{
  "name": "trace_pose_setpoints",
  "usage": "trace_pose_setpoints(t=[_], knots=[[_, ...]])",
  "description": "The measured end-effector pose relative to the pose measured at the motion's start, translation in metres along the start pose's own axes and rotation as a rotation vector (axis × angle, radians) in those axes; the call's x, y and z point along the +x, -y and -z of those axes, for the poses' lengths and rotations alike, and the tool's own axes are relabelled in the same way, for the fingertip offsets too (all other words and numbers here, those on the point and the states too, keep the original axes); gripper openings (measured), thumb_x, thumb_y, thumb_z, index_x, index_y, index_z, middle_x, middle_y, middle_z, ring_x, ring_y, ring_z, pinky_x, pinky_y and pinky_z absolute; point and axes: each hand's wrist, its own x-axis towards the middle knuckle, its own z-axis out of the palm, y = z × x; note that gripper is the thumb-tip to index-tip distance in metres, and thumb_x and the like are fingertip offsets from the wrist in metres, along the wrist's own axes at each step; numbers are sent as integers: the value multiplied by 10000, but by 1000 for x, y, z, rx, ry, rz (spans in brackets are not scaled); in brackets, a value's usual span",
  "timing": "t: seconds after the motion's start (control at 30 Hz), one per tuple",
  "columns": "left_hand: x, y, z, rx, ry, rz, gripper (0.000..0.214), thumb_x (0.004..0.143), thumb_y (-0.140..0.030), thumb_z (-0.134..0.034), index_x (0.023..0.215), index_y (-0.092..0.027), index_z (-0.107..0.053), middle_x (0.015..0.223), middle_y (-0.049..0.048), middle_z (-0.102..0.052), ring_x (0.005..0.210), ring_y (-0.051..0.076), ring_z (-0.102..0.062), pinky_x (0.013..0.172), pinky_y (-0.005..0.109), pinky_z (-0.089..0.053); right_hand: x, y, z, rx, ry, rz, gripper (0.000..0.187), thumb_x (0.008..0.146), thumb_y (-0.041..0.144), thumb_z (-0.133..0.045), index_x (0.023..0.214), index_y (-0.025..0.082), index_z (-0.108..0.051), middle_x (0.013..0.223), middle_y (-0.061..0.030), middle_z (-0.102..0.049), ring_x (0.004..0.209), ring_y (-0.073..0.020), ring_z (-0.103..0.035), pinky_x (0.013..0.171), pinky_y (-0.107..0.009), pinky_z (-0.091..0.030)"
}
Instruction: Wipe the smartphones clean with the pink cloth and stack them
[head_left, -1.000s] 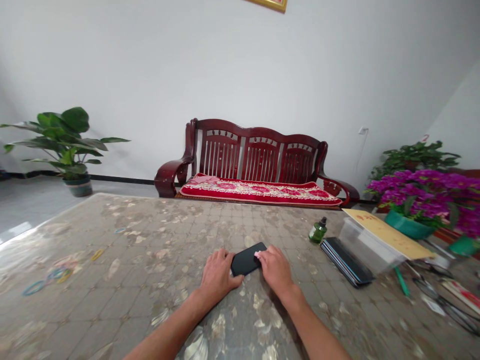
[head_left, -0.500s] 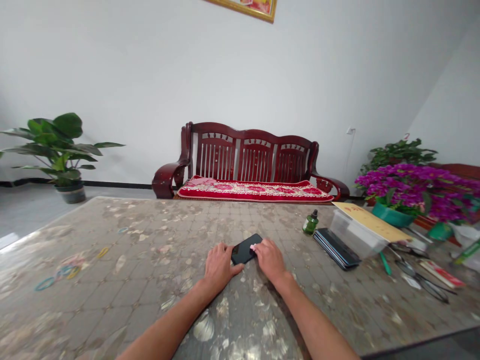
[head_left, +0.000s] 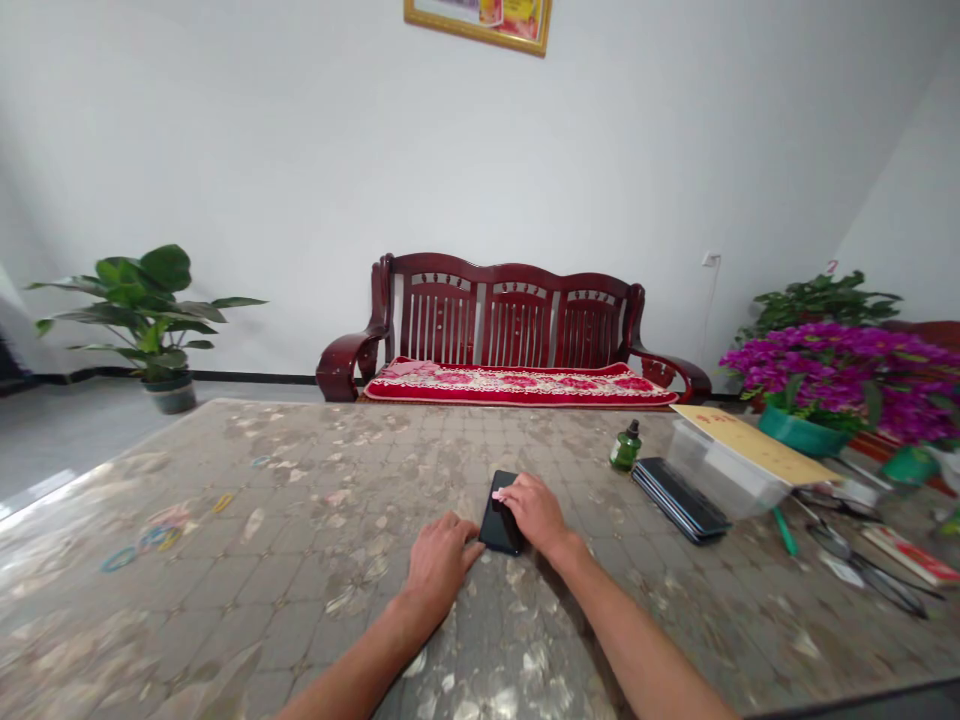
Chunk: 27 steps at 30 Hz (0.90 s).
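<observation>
A black smartphone (head_left: 496, 527) lies on the patterned tablecloth, screen up, its long side pointing nearly straight away from me. My left hand (head_left: 441, 558) rests on the table with bent fingers, thumb and fingertips holding the phone's lower left edge. Over the upper right part of the screen is my right hand (head_left: 536, 512), its fingers pinched around a small pale pink wad (head_left: 500, 494). The wad, perhaps tissue or cloth, touches or nearly touches the glass. My right hand covers part of the phone's right edge.
Right of my hands stand a small green dropper bottle (head_left: 625, 446), a stack of dark phones (head_left: 681, 500) and a clear plastic box (head_left: 724, 478) under a yellow envelope (head_left: 757, 440). Glasses (head_left: 874, 575) and purple flowers (head_left: 832, 365) are farther right. Coloured bands (head_left: 120, 560) lie left.
The phone has turned from slanting up to the right to nearly straight. My right hand has shifted the pink wad slightly left on the screen. The view has shifted a little.
</observation>
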Motion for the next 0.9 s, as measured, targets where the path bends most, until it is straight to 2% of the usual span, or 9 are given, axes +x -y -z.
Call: trace_pose_setpoints(t=[0.13, 0.27, 0.37, 0.47, 0.53, 0.73, 0.9], knots=[[-1, -2, 0, -18, -36, -35, 202, 904, -311, -635, 1086, -233, -677, 1048, 50, -671, 1019, 232, -632, 884, 318, -446, -5, -2, -1, 47, -22, 2, 202, 951, 229, -581, 933, 273, -777, 890, -24, -666, 911, -169, -594, 813, -251, -440], [0, 2, -8, -121, -89, -229, 214, 899, -222, -638, 1110, -241, -670, 1108, 29, -669, 1058, 195, -612, 928, 277, -449, -11, -1, -7, 127, -18, 111, 192, 945, 216, -592, 940, 288, -770, 891, -7, -659, 900, -153, -586, 802, -231, -432], [2, 6, -15, -126, -101, -289, 162, 909, -218, -632, 1053, -228, -705, 1048, 24, -702, 1011, 205, -625, 916, 293, -468, -12, -9, -6, 66, -61, 49, 198, 953, 215, -573, 933, 263, -764, 897, -23, -659, 925, -172, -586, 817, -245, -430], [3, 9, -20, -109, -134, -313, 158, 914, -229, -633, 1048, -224, -717, 1030, 28, -714, 973, 208, -637, 894, 300, -484, -12, -17, -4, 12, -121, -79, 210, 961, 236, -556, 902, 232, -757, 899, -45, -665, 922, -192, -593, 822, -266, -434], [3, 9, -22, -108, -155, -316, 153, 916, -224, -629, 1037, -224, -723, 1022, 29, -719, 964, 203, -643, 888, 293, -487, -13, -15, -4, 22, -135, -100, 217, 963, 243, -550, 896, 231, -756, 906, -50, -671, 917, -194, -598, 823, -269, -438], [5, 13, -23, -113, -183, -286, 147, 928, -231, -604, 995, -232, -735, 943, 22, -727, 933, 187, -655, 837, 259, -492, -10, 5, -13, 143, -132, -31, 214, 945, 212, -564, 876, 248, -764, 877, -38, -674, 907, -189, -608, 822, -260, -447], [9, 16, -25, -114, -201, -300, 157, 939, -247, -579, 949, -236, -735, 925, 19, -725, 919, 182, -659, 835, 255, -495, -5, 5, -16, 146, -131, 9, 202, 939, 193, -571, 893, 259, -756, 889, -26, -664, 925, -186, -596, 821, -252, -446]])
